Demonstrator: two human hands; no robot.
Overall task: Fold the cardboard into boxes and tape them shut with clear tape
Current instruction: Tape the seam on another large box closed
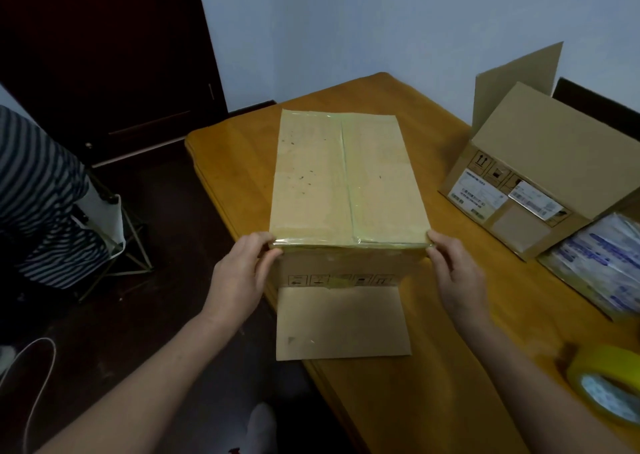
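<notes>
A brown cardboard box stands on the wooden table, its top face sealed with clear tape along the centre seam and the edges. One flap at its near bottom lies flat on the table toward me. My left hand grips the box's near left corner, thumb on the top edge. My right hand grips the near right corner the same way. A roll of clear tape with a yellowish tint lies at the table's near right.
An open cardboard box with shipping labels stands at the right, flaps up. Plastic-wrapped packs lie in front of it. A person in a striped top is at the left beside a wire stand. A dark door is behind.
</notes>
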